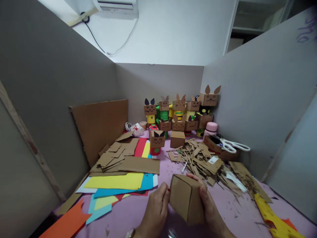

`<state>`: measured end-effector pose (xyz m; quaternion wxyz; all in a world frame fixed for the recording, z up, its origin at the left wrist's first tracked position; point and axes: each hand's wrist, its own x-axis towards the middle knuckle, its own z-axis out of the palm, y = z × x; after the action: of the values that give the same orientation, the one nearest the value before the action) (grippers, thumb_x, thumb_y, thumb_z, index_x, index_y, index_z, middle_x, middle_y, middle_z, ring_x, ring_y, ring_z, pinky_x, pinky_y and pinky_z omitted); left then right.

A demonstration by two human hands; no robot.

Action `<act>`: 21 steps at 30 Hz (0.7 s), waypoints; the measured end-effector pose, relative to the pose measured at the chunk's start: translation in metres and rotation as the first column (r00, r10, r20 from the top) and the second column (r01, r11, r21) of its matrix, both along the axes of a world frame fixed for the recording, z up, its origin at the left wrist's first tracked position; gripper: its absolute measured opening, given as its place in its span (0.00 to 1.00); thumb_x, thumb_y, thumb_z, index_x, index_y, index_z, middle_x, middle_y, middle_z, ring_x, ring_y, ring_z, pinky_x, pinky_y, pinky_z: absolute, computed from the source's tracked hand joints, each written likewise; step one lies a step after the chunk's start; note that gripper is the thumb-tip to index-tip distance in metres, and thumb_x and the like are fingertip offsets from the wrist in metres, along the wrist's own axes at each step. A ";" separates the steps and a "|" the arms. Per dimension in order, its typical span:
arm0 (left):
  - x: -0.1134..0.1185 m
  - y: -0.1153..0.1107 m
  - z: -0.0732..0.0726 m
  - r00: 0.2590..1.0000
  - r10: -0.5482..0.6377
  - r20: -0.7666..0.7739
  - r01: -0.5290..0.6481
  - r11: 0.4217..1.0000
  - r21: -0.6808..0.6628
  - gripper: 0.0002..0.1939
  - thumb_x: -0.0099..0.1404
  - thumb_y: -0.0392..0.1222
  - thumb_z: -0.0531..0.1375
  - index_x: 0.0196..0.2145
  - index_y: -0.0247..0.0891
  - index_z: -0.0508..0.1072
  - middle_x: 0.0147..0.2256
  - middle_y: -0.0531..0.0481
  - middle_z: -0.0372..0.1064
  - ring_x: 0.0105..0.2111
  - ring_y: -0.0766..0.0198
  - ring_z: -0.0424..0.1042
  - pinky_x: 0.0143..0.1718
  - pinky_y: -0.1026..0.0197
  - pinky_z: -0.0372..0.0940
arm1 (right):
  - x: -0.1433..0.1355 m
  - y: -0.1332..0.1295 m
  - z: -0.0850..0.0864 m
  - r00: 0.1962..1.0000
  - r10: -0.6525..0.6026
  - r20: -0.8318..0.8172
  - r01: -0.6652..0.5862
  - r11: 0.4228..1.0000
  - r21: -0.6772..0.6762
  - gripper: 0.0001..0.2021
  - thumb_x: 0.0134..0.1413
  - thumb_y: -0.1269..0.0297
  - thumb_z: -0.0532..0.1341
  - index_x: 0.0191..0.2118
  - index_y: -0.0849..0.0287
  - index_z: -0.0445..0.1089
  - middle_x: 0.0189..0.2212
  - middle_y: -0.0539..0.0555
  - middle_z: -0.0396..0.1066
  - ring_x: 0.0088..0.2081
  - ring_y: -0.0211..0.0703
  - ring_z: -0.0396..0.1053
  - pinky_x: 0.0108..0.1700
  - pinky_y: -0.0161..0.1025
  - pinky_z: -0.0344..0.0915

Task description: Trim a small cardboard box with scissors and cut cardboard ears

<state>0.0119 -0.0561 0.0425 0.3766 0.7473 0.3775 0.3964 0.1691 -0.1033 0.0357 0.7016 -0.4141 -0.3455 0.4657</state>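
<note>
A pink table (138, 211) sits walled in by grey boards. At its near edge a cardboard box (187, 200) is being formed, the left hand (156, 211) and right hand (210, 208) curled closed on its sides. Beyond lie cardboard scraps (198, 158), coloured paper (119, 185) and finished box-headed figures (178, 114). Pressing the seams square seems next.

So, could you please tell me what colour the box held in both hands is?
The box is plain brown cardboard, seen best in the head view.
</note>
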 end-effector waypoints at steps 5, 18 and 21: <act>-0.003 -0.002 0.002 0.998 -0.029 0.048 0.030 0.999 -0.019 0.18 0.68 0.52 0.46 0.27 0.41 0.63 0.25 0.53 0.62 0.27 0.63 0.61 0.30 0.63 0.56 | 0.000 -0.002 0.003 0.995 0.099 0.011 -0.099 0.995 0.017 0.29 0.48 0.38 0.58 0.50 0.53 0.65 0.41 0.54 0.74 0.39 0.51 0.71 0.42 0.45 0.66; -0.004 -0.007 0.004 0.958 -0.097 0.270 0.126 0.988 -0.092 0.21 0.66 0.60 0.45 0.29 0.41 0.62 0.27 0.54 0.57 0.28 0.63 0.59 0.31 0.62 0.60 | 0.005 0.000 0.012 0.841 0.313 -0.442 -0.438 0.872 -0.217 0.31 0.47 0.39 0.60 0.46 0.63 0.71 0.33 0.60 0.78 0.37 0.55 0.75 0.42 0.48 0.67; -0.008 -0.004 -0.002 0.946 -0.201 0.253 0.170 0.975 0.140 0.36 0.54 0.72 0.49 0.50 0.44 0.59 0.45 0.45 0.62 0.45 0.53 0.64 0.46 0.52 0.62 | 0.006 0.000 0.017 0.755 0.347 -0.556 -0.542 0.808 -0.232 0.35 0.48 0.36 0.57 0.45 0.67 0.72 0.31 0.63 0.78 0.35 0.56 0.75 0.41 0.49 0.68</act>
<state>0.0040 -0.0600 0.0410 0.4153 0.7402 0.2277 0.4773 0.1748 -0.1029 0.0528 0.5372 -0.3141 -0.1500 0.7682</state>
